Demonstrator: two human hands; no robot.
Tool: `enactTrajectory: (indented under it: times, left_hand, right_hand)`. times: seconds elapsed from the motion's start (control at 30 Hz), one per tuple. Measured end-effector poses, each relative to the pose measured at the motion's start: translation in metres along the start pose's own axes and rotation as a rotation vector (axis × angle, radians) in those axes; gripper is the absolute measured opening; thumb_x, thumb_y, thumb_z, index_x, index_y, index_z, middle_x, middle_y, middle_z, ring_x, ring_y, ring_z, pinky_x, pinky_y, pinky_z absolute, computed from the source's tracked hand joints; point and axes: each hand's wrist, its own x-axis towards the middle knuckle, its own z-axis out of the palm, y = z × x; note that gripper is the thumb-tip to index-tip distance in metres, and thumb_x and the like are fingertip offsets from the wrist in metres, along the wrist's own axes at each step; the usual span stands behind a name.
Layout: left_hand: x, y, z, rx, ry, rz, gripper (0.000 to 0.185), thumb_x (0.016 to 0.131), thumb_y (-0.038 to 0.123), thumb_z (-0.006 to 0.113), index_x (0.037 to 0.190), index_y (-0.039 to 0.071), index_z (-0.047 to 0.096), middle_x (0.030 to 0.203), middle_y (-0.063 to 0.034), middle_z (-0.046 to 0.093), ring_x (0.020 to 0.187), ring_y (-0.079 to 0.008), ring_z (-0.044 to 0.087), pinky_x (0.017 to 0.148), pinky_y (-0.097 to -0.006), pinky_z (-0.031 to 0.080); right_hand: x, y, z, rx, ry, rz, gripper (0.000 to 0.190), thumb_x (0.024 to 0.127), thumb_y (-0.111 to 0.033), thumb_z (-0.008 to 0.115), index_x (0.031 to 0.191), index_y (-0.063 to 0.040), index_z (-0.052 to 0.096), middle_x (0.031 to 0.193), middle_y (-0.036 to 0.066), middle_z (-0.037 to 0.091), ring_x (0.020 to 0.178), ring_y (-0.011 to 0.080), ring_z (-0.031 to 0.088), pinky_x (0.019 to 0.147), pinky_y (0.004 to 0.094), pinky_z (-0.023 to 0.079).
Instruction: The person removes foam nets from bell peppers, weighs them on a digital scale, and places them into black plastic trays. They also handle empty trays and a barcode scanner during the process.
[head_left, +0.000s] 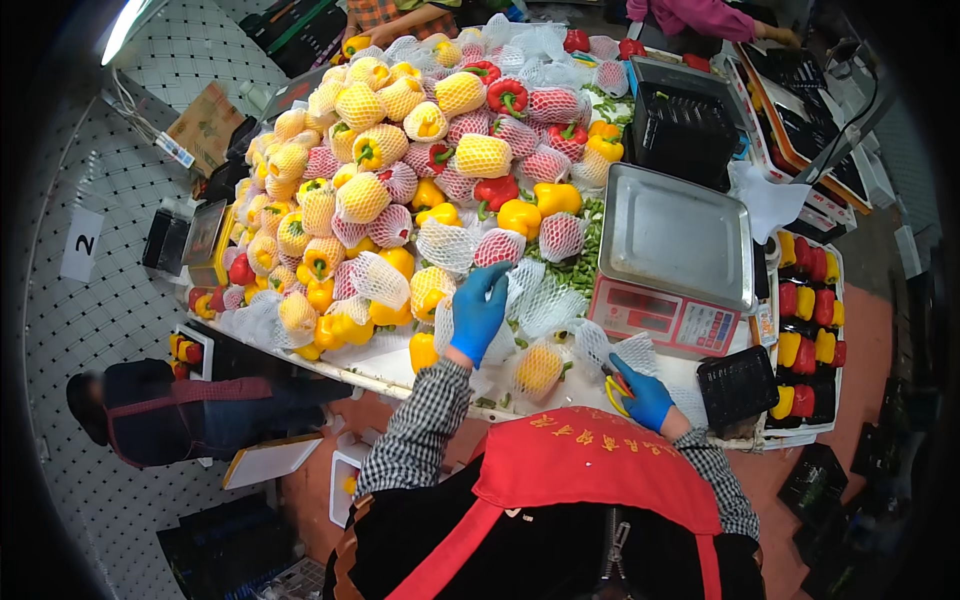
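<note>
My left hand (480, 311), in a blue glove, reaches over the front of the pepper heap. Its fingers are apart and I see nothing between them. The fingertips are close to a red bell pepper in a white foam net (499, 248); whether they touch it I cannot tell. My right hand (646, 397), also gloved in blue, grips yellow-handled scissors (618, 393) low in front of the scale; their blades are hard to make out. Between my hands lies a netted yellow bell pepper (538, 370). Empty foam nets (551, 304) are strewn just beyond it.
A platform scale with a steel pan (675, 229) stands right of the heap. Black plastic trays (738, 386) sit beside it, near a crate of packed peppers (806, 330). Cut green stems (589, 251) litter the table. Other people work at the far side; another person (187, 412) is at left.
</note>
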Motion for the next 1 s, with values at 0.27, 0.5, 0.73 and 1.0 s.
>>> enactTrajectory:
  times: [0.27,0.5,0.73,1.0]
  left_hand:
    - [0.113,-0.044,0.052,0.461,-0.148,0.211,0.054,0.080,0.017,0.070,0.133,0.012,0.058,0.119,-0.0184,0.063,0.107,-0.0370,0.060,0.091,-0.0441,0.049]
    - [0.175,-0.072,0.113,0.649,-0.326,0.024,0.054,0.077,0.032,0.076,0.122,0.008,0.056,0.111,-0.0212,0.060,0.104,-0.0399,0.061,0.088,-0.0466,0.051]
    - [0.192,-0.063,0.121,0.722,-0.484,-0.043,0.059,0.075,0.036,0.079,0.121,0.008,0.056,0.119,-0.0216,0.059,0.104,-0.0367,0.064,0.086,-0.0456,0.053]
    - [0.206,-0.090,0.136,0.834,-0.632,-0.002,0.059,0.072,0.030,0.081,0.119,0.005,0.056,0.120,-0.0233,0.060,0.107,-0.0361,0.064,0.090,-0.0433,0.053]
  right_hand:
    - [0.002,-0.024,-0.029,0.706,-0.230,0.043,0.052,0.093,-0.013,0.067,0.141,-0.004,0.048,0.112,0.008,0.062,0.099,0.0151,0.061,0.088,0.0278,0.050]
    - [0.015,-0.057,-0.037,1.049,-0.374,0.102,0.042,0.097,-0.007,0.055,0.138,0.001,0.050,0.081,-0.005,0.045,0.070,0.0030,0.041,0.063,0.0179,0.035]
    - [0.022,-0.055,-0.041,1.018,-0.325,0.140,0.041,0.096,-0.006,0.055,0.136,-0.001,0.053,0.081,-0.005,0.049,0.071,0.0029,0.045,0.065,0.0186,0.038]
    - [0.027,-0.057,-0.040,0.970,-0.318,0.150,0.039,0.096,-0.008,0.057,0.135,-0.002,0.055,0.081,-0.004,0.052,0.072,0.0034,0.047,0.066,0.0193,0.041]
